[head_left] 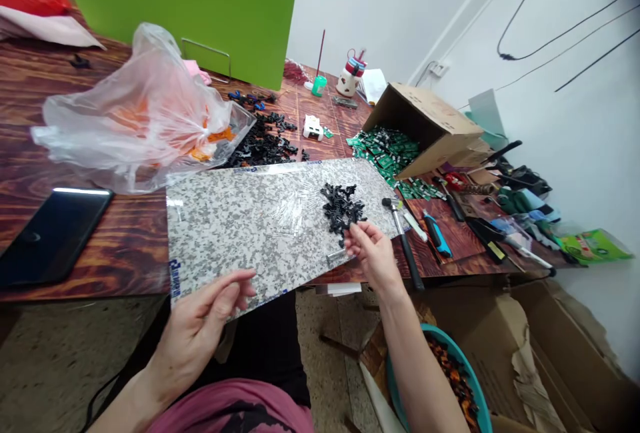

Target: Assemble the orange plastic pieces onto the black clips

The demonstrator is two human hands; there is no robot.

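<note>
Head view: black pieces (342, 203) lie near slab's (225, 220) edge.

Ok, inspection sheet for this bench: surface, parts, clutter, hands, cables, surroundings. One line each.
Surface: speckled board on wood-look table, near edge overhanging.
Job's things: black parts piled on the board's right side; thin clear or shiny strips left of them, material unclear.
Clutter: bag, dark tablet, hammer, blue cutter; green circuit boards spilling from box.
Hands: right touches the black parts, grip unclear; left half curled at the board's near edge, no item visible.
Cables: dark cords on right wall.
Surroundings: green panel behind; teal bucket below right.
</note>
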